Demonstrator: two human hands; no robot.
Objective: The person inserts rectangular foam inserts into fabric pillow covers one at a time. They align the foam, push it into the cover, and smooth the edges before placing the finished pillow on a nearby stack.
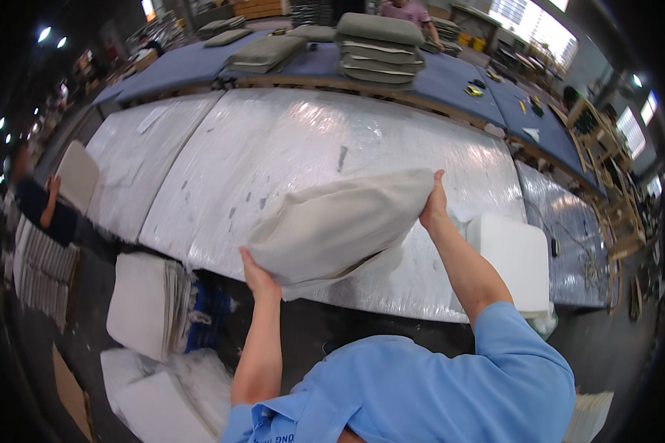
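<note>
A pale grey cloth cushion cover (340, 225) is held up in front of me over the plastic-wrapped tabletop (288, 148). My left hand (260, 277) grips its near left corner, thumb on top. At the far right corner, my right hand (434, 203) is closed on the cloth with the thumb upward. A dark slit gapes along the cover's near right edge. The fabric bulges in the middle, and whether there is padding inside I cannot tell. The fingers under the cloth are mostly hidden.
White foam pads (510, 255) lie at the table's right end. More pads (144, 303) are stacked at my lower left. Behind stands a blue-topped table (465, 96) with stacked grey-green cushions (380, 48). Another person (48, 203) handles a pad at far left.
</note>
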